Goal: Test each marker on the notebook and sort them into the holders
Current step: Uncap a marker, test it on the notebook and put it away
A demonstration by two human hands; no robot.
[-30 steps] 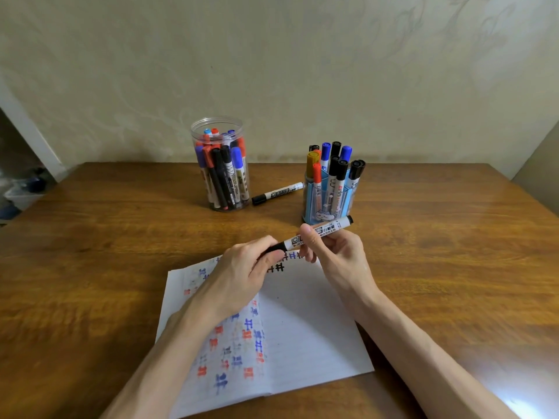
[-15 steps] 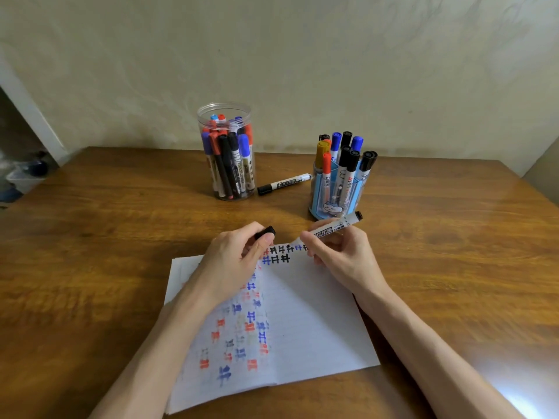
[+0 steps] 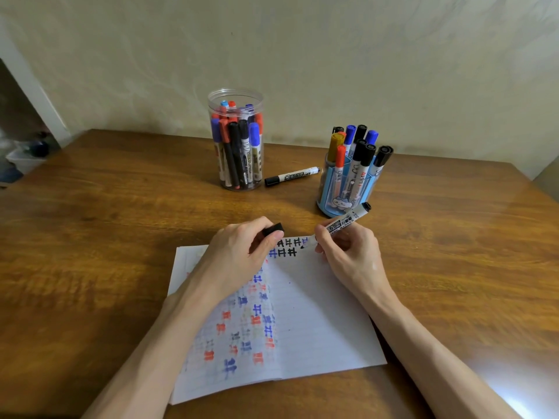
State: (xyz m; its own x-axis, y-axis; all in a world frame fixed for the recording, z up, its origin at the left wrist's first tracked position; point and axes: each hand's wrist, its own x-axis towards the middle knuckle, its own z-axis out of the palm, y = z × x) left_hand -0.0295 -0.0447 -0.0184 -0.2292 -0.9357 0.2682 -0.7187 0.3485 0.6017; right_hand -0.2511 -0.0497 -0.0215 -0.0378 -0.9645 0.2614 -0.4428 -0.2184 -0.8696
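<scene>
cap [image 3: 273,229] half hidden, forearms [image 3: 145,373] cut off

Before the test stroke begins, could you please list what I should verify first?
1. Cap off: ok, the left hand pinches the black cap.
2. Grip: ok, the right hand holds the marker, tip angled down at the page.
3. Tip touching the notebook: cannot tell.
4. Blank paper: ok, the right page is mostly bare.
5. Holders upright: ok, the clear jar and the blue holder both stand.

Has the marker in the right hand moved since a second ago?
Yes. The marker has slid right out of its cap, and its tip now touches the notebook beside the top row of marks.
</scene>
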